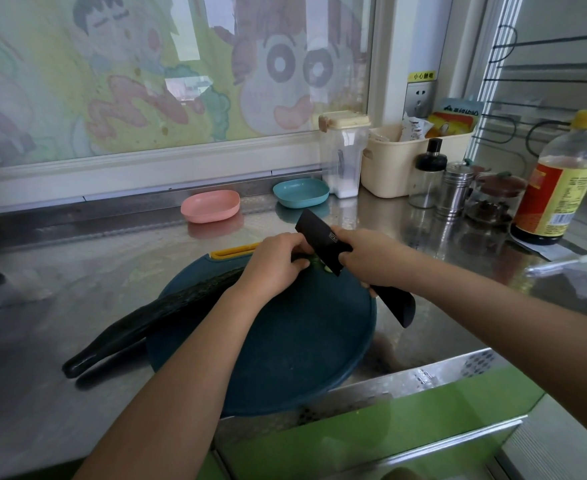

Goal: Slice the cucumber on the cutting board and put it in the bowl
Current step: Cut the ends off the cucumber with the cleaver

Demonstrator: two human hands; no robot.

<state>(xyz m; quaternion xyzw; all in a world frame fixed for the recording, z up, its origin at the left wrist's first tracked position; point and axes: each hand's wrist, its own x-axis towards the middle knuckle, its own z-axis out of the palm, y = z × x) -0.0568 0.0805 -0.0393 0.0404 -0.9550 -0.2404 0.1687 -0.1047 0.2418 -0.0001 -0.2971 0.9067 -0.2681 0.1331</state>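
We see a long dark cucumber [167, 306] lying across the round blue cutting board [302, 358], and its left end reaches past the board's edge over the steel tabletop [77, 265]. The left hand [271, 268] holds the cucumber near its right end, with the fingers [295, 266] curled down on it. The right hand [371, 258] grasps a black knife [316, 233] by the handle. The blade stands at the cut green end, just beside the left fingers. A pink bowl [210, 206] and a blue bowl [300, 192] sit farther back, well apart from the board.

Long dark cucumber [167, 306] lies diagonally across round blue cutting board [302, 358], tail overhanging.
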